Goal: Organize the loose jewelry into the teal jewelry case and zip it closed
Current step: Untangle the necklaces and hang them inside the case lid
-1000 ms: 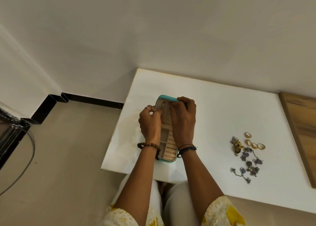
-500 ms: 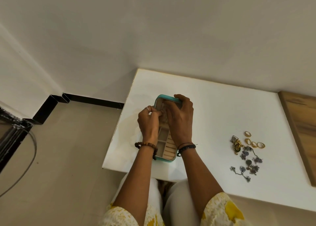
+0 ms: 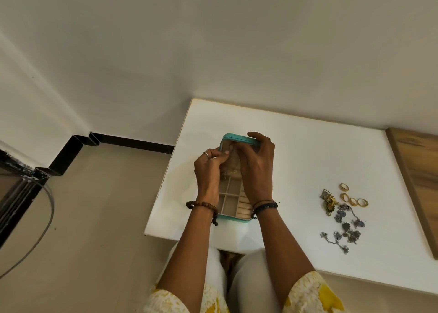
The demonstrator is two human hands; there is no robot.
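The teal jewelry case (image 3: 233, 136) lies open near the front of the white table (image 3: 296, 151), its lid raised and its beige compartments showing between my wrists. My right hand (image 3: 257, 168) grips the lid, fingers curled over its top edge. My left hand (image 3: 208, 170) pinches at the inner left side of the lid; what its fingertips hold is hidden. To the right lie the loose pieces: several gold rings (image 3: 353, 197), a gold ornament (image 3: 329, 202) and a silver flower necklace (image 3: 346, 229).
A wooden board (image 3: 419, 182) lies along the table's right side. The table stands against a plain wall. Left of the table is tan floor with a black baseboard (image 3: 132, 143) and a metal frame with a looped cable (image 3: 35, 218). My knees are under the front edge.
My right hand has shifted a little left along the lid's top edge. My left hand stays pinched at the lid's inner left side. The loose jewelry has not moved.
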